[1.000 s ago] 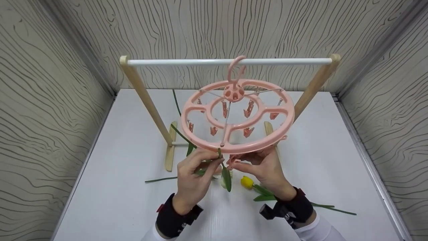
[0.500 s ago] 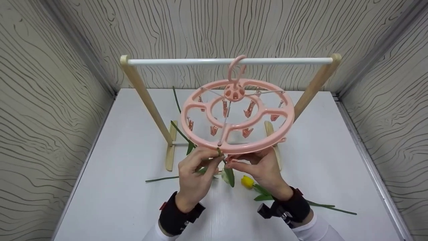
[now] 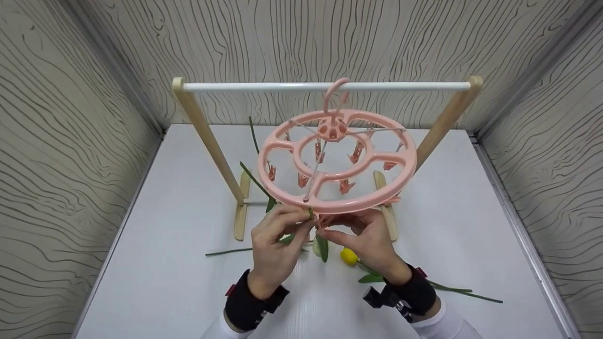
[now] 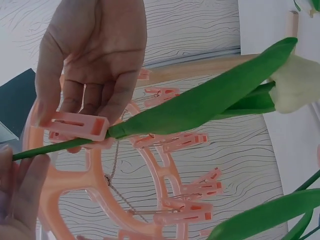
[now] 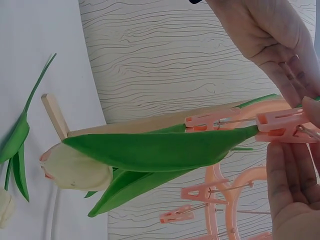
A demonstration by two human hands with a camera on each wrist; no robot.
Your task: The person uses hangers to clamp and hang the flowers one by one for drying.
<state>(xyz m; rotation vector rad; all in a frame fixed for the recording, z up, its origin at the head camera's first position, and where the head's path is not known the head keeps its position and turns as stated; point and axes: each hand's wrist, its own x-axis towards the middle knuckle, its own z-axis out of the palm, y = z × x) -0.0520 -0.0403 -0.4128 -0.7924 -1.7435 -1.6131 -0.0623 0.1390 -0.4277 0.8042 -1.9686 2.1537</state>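
Note:
My left hand (image 3: 278, 240) pinches the green stem end of a white artificial tulip (image 4: 297, 82), which hangs flower down. My right hand (image 3: 370, 238) pinches a pink clothespin (image 4: 82, 125) between thumb and fingers, just below the near rim of a pink round clip hanger (image 3: 348, 207). In the right wrist view, the clothespin's mouth lies at the stem, right by the base of the green leaf (image 5: 165, 150). Whether its jaws press on the stem I cannot tell. The hanger hooks over a white rod (image 3: 245, 87).
Wooden legs (image 3: 207, 141) hold up the rod. Several more clothespins (image 3: 346, 186) dangle from the hanger. On the white table (image 3: 179, 282), a yellow tulip (image 3: 349, 256) lies at the right, and green stems (image 3: 228, 252) lie at the left.
The hanger has turned and tilted slightly. My right hand and the clothespin have moved a little left, closer to the stem, while my left hand stays nearly still on it.

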